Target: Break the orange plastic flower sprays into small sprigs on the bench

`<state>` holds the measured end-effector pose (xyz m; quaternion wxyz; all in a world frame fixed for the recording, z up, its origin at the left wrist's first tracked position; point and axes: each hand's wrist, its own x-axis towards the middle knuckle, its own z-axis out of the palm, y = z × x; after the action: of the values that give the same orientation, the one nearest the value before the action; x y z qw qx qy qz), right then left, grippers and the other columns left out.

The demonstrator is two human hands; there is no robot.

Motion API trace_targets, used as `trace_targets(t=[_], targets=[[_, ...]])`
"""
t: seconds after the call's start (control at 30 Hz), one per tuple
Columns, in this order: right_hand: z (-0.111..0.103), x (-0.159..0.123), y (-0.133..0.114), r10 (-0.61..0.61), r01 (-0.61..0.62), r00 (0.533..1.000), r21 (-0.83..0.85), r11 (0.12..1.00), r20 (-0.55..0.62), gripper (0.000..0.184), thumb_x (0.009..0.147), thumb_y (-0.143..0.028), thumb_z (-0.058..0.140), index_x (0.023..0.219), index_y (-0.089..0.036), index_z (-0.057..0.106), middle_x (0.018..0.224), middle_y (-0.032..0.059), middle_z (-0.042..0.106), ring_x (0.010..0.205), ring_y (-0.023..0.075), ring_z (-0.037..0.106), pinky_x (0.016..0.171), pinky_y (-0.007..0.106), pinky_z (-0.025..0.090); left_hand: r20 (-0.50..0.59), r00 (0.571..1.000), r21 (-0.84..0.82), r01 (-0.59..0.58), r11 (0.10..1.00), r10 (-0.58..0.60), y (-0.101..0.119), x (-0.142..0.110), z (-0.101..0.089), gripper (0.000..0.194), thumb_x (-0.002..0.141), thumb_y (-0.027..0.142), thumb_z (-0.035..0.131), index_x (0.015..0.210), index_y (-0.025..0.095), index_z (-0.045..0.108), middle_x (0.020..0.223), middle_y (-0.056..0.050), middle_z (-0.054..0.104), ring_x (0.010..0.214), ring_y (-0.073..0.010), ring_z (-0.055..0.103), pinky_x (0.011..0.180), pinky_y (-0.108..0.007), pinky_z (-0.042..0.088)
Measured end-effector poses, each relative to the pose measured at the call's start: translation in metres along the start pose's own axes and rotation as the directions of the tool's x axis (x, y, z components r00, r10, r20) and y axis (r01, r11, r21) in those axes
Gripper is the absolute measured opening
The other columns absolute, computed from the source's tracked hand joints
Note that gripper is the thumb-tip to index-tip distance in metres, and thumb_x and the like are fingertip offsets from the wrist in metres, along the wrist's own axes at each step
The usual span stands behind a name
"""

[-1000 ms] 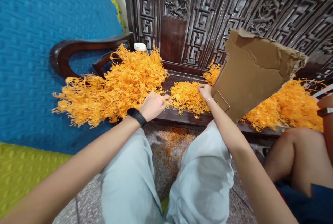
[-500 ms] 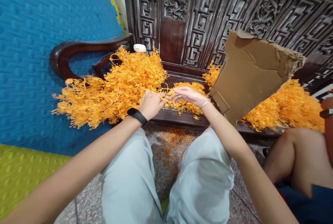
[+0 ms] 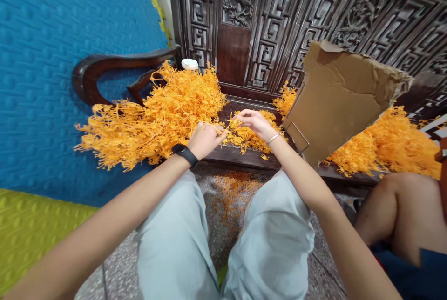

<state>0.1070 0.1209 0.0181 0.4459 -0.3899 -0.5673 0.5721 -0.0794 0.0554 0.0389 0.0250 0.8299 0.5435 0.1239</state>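
Note:
Frizzy orange plastic sprigs form a large pile (image 3: 181, 100) on the dark wooden bench, left of my hands. My left hand (image 3: 206, 140), below a black wristband, is closed on a thin orange plastic sprig (image 3: 220, 130) at the pile's right edge. Just to its right and slightly higher, my right hand (image 3: 254, 121) has its thumb and fingertips pinched at the sprig's thin end, other fingers loosely curved. What lies right between those fingertips is too small to see clearly. Beneath the right hand is a flatter heap of small orange pieces (image 3: 247, 138).
A cardboard sheet (image 3: 344, 93) leans upright on the bench (image 3: 240, 156), with another orange pile (image 3: 391, 144) behind it. A white-lidded container (image 3: 189, 64) stands behind the left pile. Orange scraps (image 3: 233, 190) litter the floor. Another person's knee (image 3: 387, 193) is at right.
My right hand has lifted slightly up and away from my left hand, widening the gap between them. The left hand stays closed in nearly the same place.

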Motion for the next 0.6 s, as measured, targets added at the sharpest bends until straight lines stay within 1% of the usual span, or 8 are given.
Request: trace_targets(t=[0.17, 0.23, 0.27, 0.33, 0.43, 0.5, 0.57, 0.6], targets=[[0.002, 0.012, 0.007, 0.019, -0.025, 0.991, -0.046, 0.999, -0.129, 0.018, 0.062, -0.020, 0.071, 0.062, -0.015, 0.055, 0.064, -0.0014, 0.060, 0.059, 0.0082, 0.058, 0.063, 0.023, 0.048, -0.034, 0.999, -0.010, -0.010, 1.000, 0.010, 0.004, 0.004, 0.000, 0.035, 0.087, 0.030, 0.038, 0.095, 0.016, 0.070, 0.102, -0.007, 0.071, 0.094, -0.0221, 0.063, 0.091, -0.036, 0.042], [-0.005, 0.019, 0.006, 0.035, -0.056, 0.965, -0.072, 0.996, -0.261, 0.017, 0.067, -0.021, 0.068, 0.064, -0.015, 0.052, 0.062, -0.0018, 0.058, 0.053, 0.0076, 0.057, 0.060, 0.023, 0.048, -0.007, 1.000, 0.005, 0.000, 1.000, 0.000, 0.006, 0.003, 0.000, 0.034, 0.086, 0.029, 0.040, 0.089, 0.015, 0.071, 0.100, -0.008, 0.071, 0.094, -0.0228, 0.063, 0.091, -0.036, 0.042], [-0.012, 0.021, 0.005, 0.030, -0.065, 0.934, -0.088, 0.994, -0.357, 0.016, 0.070, -0.022, 0.065, 0.065, -0.015, 0.051, 0.061, -0.0023, 0.056, 0.050, 0.0067, 0.054, 0.058, 0.023, 0.048, 0.014, 1.000, 0.010, 0.008, 1.000, -0.008, 0.007, 0.002, 0.000, 0.033, 0.085, 0.029, 0.041, 0.085, 0.015, 0.071, 0.099, -0.008, 0.071, 0.093, -0.0231, 0.063, 0.091, -0.036, 0.042], [-0.034, 0.025, 0.004, -0.004, -0.078, 0.829, -0.123, 0.989, -0.559, 0.017, 0.075, -0.025, 0.059, 0.067, -0.017, 0.047, 0.060, -0.0037, 0.053, 0.045, 0.0046, 0.048, 0.055, 0.021, 0.047, 0.043, 0.999, 0.006, 0.020, 1.000, -0.020, 0.007, -0.002, 0.000, 0.032, 0.084, 0.028, 0.043, 0.079, 0.015, 0.072, 0.098, -0.007, 0.072, 0.092, -0.0233, 0.063, 0.089, -0.036, 0.044], [-0.073, 0.022, 0.008, -0.058, -0.104, 0.707, -0.184, 0.977, -0.705, 0.013, 0.080, -0.025, 0.050, 0.071, -0.018, 0.043, 0.060, -0.0049, 0.047, 0.046, 0.0045, 0.043, 0.055, 0.020, 0.043, 0.028, 0.999, -0.011, 0.031, 0.999, -0.031, 0.002, -0.007, 0.000, 0.031, 0.084, 0.027, 0.043, 0.083, 0.016, 0.071, 0.102, -0.007, 0.071, 0.093, -0.0228, 0.063, 0.087, -0.033, 0.045], [-0.092, 0.019, 0.016, -0.112, -0.138, 0.636, -0.256, 0.957, -0.763, 0.008, 0.079, -0.022, 0.049, 0.074, -0.018, 0.044, 0.061, -0.0046, 0.045, 0.050, 0.0068, 0.044, 0.057, 0.022, 0.042, 0.030, 0.999, -0.011, 0.035, 0.999, -0.034, -0.005, -0.006, 0.002, 0.032, 0.084, 0.027, 0.041, 0.084, 0.015, 0.071, 0.100, -0.007, 0.071, 0.091, -0.0221, 0.064, 0.085, -0.032, 0.045], [-0.103, 0.016, 0.027, -0.173, -0.164, 0.602, -0.333, 0.929, -0.779, 0.008, 0.073, -0.017, 0.055, 0.076, -0.018, 0.047, 0.062, -0.0041, 0.046, 0.058, 0.0097, 0.047, 0.066, 0.024, 0.042, 0.040, 0.998, 0.007, 0.038, 0.999, -0.038, -0.012, -0.004, 0.004, 0.032, 0.083, 0.027, 0.040, 0.080, 0.016, 0.071, 0.097, -0.008, 0.072, 0.090, -0.0218, 0.064, 0.084, -0.031, 0.045], [-0.105, 0.015, 0.032, -0.209, -0.188, 0.612, -0.397, 0.898, -0.763, 0.012, 0.070, -0.014, 0.058, 0.077, -0.018, 0.049, 0.064, -0.0036, 0.047, 0.063, 0.0112, 0.049, 0.071, 0.025, 0.041, 0.044, 0.998, 0.015, 0.040, 0.999, -0.040, -0.015, -0.003, 0.004, 0.032, 0.083, 0.027, 0.040, 0.078, 0.016, 0.070, 0.096, -0.007, 0.072, 0.089, -0.0217, 0.064, 0.085, -0.031, 0.044]])
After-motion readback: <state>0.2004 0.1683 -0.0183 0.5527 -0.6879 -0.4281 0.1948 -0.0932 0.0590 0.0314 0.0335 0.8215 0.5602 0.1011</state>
